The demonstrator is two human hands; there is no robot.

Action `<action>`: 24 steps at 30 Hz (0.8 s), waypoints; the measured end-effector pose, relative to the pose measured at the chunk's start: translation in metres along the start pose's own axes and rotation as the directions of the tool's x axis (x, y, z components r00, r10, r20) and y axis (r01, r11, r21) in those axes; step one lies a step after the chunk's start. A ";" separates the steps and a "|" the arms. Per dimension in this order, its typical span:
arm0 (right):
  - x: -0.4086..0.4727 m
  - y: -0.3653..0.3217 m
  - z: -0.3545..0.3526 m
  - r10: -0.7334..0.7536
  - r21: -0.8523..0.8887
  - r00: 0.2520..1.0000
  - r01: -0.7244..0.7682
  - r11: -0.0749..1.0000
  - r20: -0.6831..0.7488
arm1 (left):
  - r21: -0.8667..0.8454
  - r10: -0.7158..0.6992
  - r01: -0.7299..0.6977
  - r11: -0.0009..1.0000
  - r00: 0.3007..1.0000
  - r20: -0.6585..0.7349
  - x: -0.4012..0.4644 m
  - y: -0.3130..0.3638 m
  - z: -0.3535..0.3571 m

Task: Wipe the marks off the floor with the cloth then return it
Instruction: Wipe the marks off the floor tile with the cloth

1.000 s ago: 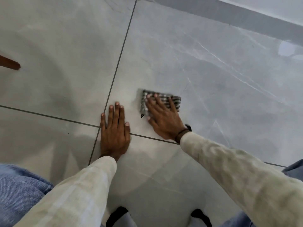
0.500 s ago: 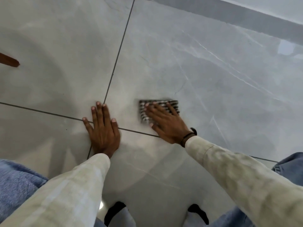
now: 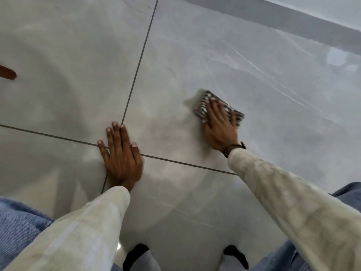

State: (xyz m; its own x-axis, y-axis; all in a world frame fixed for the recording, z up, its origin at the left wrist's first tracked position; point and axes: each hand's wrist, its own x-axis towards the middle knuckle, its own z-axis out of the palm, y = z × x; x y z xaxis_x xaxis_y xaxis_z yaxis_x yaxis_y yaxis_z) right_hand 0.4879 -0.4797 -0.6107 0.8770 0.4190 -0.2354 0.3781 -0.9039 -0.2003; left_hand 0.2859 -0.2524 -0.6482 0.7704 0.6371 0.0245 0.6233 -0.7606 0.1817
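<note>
A folded black-and-white striped cloth (image 3: 203, 103) lies flat on the grey marble-look floor tile (image 3: 273, 79). My right hand (image 3: 219, 125) presses down on it with fingers spread, covering most of it. My left hand (image 3: 121, 155) rests flat on the floor over the crossing of two dark grout lines, holding nothing. A faint brownish smear (image 3: 166, 135) shows on the tile between the two hands. Both hands are blurred by motion.
A grey skirting band (image 3: 293, 20) runs along the wall at the top right. A brown wooden tip (image 3: 7, 73) pokes in at the left edge. My knees in blue jeans (image 3: 17, 227) and my dark-toed socks (image 3: 136, 255) are at the bottom.
My right hand has slid the cloth to the right and farther away across the tile, turning it at an angle. My left hand stayed planted on the grout crossing.
</note>
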 end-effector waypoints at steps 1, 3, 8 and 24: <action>-0.019 0.009 0.000 0.077 0.003 0.996 -0.077 0.997 -0.039 | 0.005 0.001 -0.002 1.000 1.000 0.003 0.000 0.000 0.000; -0.066 0.011 0.009 0.223 0.001 0.971 -0.224 0.975 -0.087 | 0.012 -0.002 0.001 1.000 1.000 0.015 0.000 0.000 0.000; -0.121 -0.060 0.039 0.239 0.068 0.965 -0.233 0.970 -0.109 | 0.003 -0.018 0.018 1.000 1.000 0.017 0.001 0.002 -0.003; -0.097 -0.022 0.011 0.083 -0.179 0.982 -0.114 0.977 -0.172 | 0.045 0.001 -0.003 0.999 1.000 0.027 0.001 0.004 -0.004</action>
State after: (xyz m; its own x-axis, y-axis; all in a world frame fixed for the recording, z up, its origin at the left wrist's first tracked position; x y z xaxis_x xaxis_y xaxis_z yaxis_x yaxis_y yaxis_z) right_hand 0.3914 -0.4994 -0.5941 0.9431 0.3217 -0.0839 0.3229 -0.9464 0.0009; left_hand 0.2888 -0.2543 -0.6437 0.7746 0.6325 -0.0015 0.6266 -0.7671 0.1374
